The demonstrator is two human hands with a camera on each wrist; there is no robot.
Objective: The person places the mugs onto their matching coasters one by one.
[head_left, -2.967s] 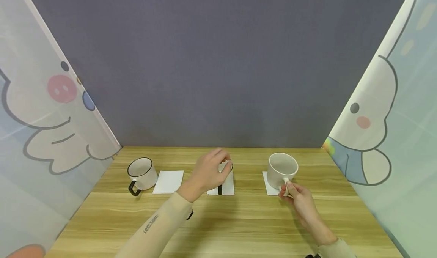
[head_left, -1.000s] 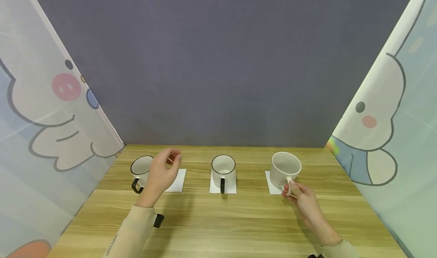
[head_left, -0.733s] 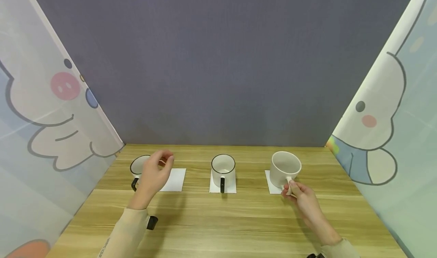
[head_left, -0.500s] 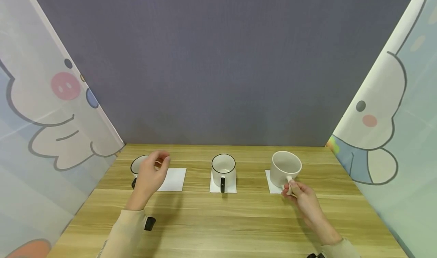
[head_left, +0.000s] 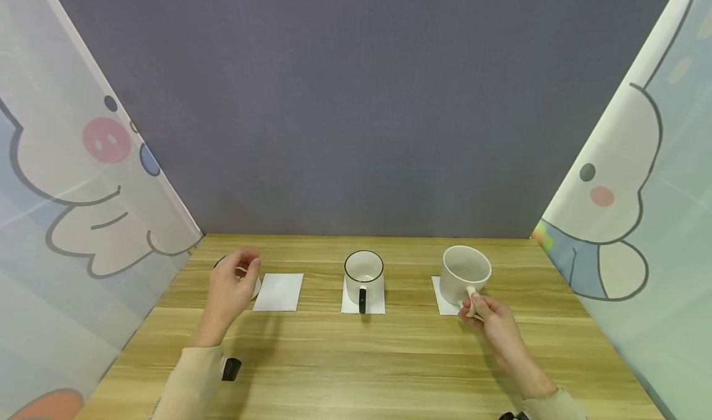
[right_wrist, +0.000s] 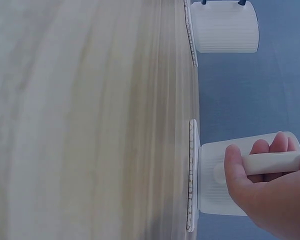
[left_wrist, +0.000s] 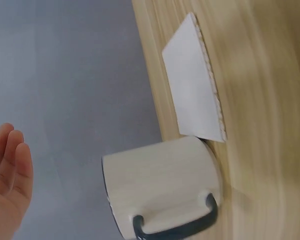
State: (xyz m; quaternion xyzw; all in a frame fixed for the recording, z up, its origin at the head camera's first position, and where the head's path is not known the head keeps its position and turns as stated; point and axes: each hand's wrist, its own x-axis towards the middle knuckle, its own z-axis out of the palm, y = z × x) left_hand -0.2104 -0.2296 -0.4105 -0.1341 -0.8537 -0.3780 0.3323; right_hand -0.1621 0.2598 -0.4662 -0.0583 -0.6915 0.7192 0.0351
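Note:
My left hand (head_left: 229, 290) hovers over the leftmost mug, fingers loosely curved around nothing. In the head view it hides most of that mug; the left wrist view shows the white mug (left_wrist: 160, 182) upright on the table, its dark handle (left_wrist: 182, 231) apart from my fingers (left_wrist: 21, 165). On the right, my right hand (head_left: 496, 327) grips the handle (right_wrist: 272, 163) of a plain white mug (head_left: 458, 284), thumb on one side and fingers on the other. That mug stands over a white square pad (head_left: 445, 307), its base right at the pad's surface.
A black-rimmed white mug (head_left: 364, 270) stands on a white pad (head_left: 378, 306) mid-table, its black handle facing me. A bare white pad (head_left: 279, 292) lies just right of the leftmost mug. A grey panel (head_left: 356, 111) rises behind the wooden table (head_left: 356, 370), with printed curtains at both sides.
My left hand has moved left from the middle mug, past the bare pad, to over the leftmost mug. My right hand keeps its grip on the plain mug's handle.

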